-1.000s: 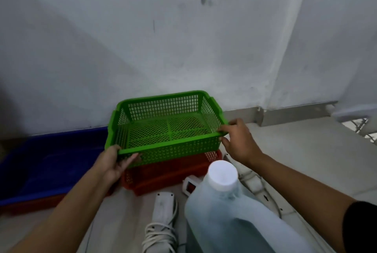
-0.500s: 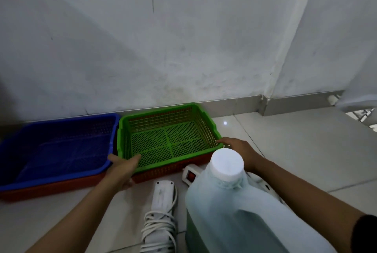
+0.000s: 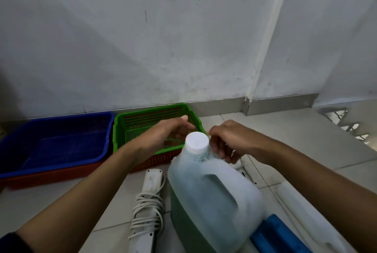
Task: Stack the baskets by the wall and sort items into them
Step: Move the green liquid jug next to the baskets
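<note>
A green mesh basket (image 3: pixel 132 128) sits nested on a red basket (image 3: pixel 161 158) against the wall. Left of it, a blue basket (image 3: pixel 57 140) rests on another red basket (image 3: pixel 51 177). My left hand (image 3: pixel 167 132) hovers over the green basket's near right part, fingers loosely spread and holding nothing. My right hand (image 3: pixel 230 140) hangs just right of that basket's corner, fingers curled downward and apart, above a white object (image 3: pixel 238 164) on the floor. A translucent jug (image 3: pixel 214 201) with a white cap (image 3: pixel 196 143) stands in front and hides part of both hands.
A white power strip with a coiled cord (image 3: pixel 149 201) lies on the tiled floor left of the jug. A blue plastic item (image 3: pixel 279 234) lies at the bottom right. The wall and its skirting (image 3: pixel 281 102) run behind the baskets, and a railing (image 3: pixel 346 124) shows at far right.
The green basket was lowered onto the red basket and both hands let go of it. Both hands then moved inward, close above the jug's cap.
</note>
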### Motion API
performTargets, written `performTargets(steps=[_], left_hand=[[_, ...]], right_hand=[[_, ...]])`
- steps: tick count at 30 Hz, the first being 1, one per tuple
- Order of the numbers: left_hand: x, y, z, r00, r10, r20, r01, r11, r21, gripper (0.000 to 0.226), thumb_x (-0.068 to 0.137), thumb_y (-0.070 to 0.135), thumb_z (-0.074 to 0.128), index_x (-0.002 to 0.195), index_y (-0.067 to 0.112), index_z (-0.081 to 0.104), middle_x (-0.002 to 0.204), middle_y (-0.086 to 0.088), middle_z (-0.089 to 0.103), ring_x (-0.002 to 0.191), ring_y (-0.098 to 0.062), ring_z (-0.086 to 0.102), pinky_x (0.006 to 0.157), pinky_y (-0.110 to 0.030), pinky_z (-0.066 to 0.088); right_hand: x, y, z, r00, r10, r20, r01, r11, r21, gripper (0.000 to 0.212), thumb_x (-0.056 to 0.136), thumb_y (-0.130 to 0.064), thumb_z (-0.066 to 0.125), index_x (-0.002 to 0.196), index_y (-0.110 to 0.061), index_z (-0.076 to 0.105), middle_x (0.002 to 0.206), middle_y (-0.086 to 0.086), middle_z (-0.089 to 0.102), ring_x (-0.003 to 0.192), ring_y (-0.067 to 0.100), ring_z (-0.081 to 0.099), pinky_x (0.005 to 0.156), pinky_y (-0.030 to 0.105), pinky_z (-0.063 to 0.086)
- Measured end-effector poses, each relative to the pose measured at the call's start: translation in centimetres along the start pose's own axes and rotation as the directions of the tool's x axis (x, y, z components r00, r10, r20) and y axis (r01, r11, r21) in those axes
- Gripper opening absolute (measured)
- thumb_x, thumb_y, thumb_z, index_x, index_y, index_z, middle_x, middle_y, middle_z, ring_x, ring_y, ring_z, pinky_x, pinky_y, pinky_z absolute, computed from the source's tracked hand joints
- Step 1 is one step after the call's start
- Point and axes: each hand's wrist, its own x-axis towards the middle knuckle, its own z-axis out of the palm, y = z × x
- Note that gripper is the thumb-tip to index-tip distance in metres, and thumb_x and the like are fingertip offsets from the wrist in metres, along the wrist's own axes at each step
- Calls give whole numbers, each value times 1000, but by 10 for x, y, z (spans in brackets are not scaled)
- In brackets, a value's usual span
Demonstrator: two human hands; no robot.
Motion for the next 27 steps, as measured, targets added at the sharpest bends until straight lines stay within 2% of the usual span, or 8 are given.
performTargets(steps=[2,4,7,9,12,18,24,27], left_hand=[[-13,5,13,992,34,118,-28,998,-48,51,85,55,40,101,18,70,104,2,73,101,-13,67,90,-28,50],[-20,1,25,987,75,143,-62,994,-88,47,84,56,50,100,17,69,101,-1,73,95,-17,68,85,-30,52],[-23,-7,41,984,176,12,-175,983,-48,40,72,53,63,93,19,68,90,-1,69,83,-11,63,76,-24,51],[-21,-10,47,971,231,-65,-231,973,16,48,71,49,67,96,8,66,91,-7,67,80,-11,61,72,-20,49],[-25,-10,54,939,288,-187,-274,957,99,31,79,37,70,88,8,66,80,-2,64,70,-10,57,63,-17,46],[-42,-25,53,860,333,-387,-311,943,118,49,62,63,58,82,19,66,78,3,65,70,-9,59,60,-18,48],[-46,-17,33,803,368,-469,-305,930,206,43,64,62,61,79,22,65,73,9,64,66,-4,58,54,-12,45],[-29,7,20,816,378,-437,-288,922,259,45,68,60,65,82,17,70,80,1,69,72,-11,63,61,-23,52]], right_hand=[[-26,-7,3,997,54,52,-51,997,-60,48,96,-39,37,62,-10,55,54,4,58,50,17,54,53,23,45],[-47,-10,7,995,88,36,-87,996,-20,47,94,-47,39,67,-13,56,59,3,61,54,18,57,58,26,47],[-72,-11,13,981,136,138,-165,959,231,31,94,-41,45,97,-12,56,64,9,67,53,19,64,59,30,55],[-80,-9,19,986,120,119,-147,954,262,24,93,-28,51,113,-14,47,61,8,65,50,17,61,53,28,54],[-82,-5,30,996,82,-28,-79,992,97,26,87,-19,61,106,-22,44,63,4,62,47,12,56,50,25,50],[-78,-11,44,991,6,-133,-13,998,-55,29,81,-15,68,98,-27,48,69,7,61,36,7,49,44,22,48],[-71,-36,44,983,-34,-181,10,991,-135,30,76,-11,73,91,-26,53,66,10,62,31,10,45,40,23,45],[-65,-53,28,980,-15,-201,-10,993,-120,29,75,-9,74,90,-26,56,62,9,60,33,11,45,39,22,44]])
